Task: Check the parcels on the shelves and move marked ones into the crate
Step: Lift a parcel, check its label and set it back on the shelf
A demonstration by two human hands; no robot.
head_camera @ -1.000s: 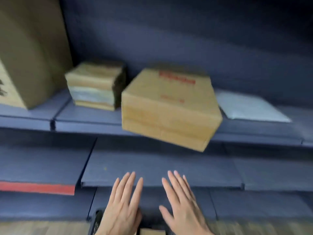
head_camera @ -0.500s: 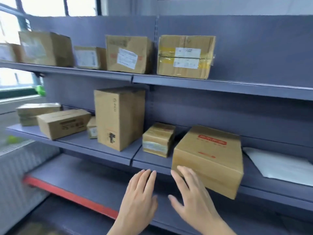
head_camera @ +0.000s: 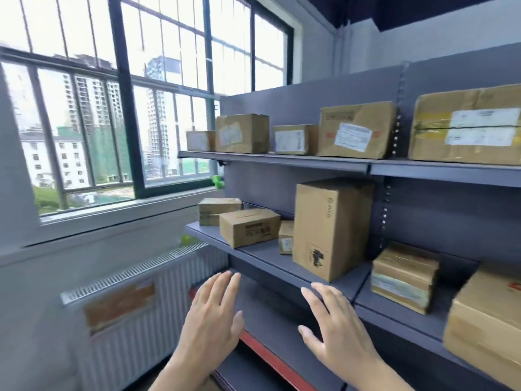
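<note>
Grey metal shelves (head_camera: 282, 261) carry brown cardboard parcels. On the middle shelf stand a tall upright box (head_camera: 329, 230), a low box with a printed side (head_camera: 249, 231), a taped box behind it (head_camera: 217, 210), a small box (head_camera: 286, 241), a stacked taped bundle (head_camera: 403, 277) and a large box with red print (head_camera: 485, 325). The top shelf holds several labelled boxes, among them one with a white label (head_camera: 355, 134). My left hand (head_camera: 214, 314) and my right hand (head_camera: 335, 328) are raised in front of the middle shelf, fingers spread, holding nothing. No crate is in view.
A barred window (head_camera: 112, 108) fills the left wall above a white radiator (head_camera: 135, 314) with a brown patch on it. A lower shelf with a red edge strip (head_camera: 270, 359) runs below my hands. A green object (head_camera: 218, 182) sits on the sill.
The view has swung up and to the left, from the lower shelves to the window and the upper shelves. Both hands stay raised and empty, now further apart.
</note>
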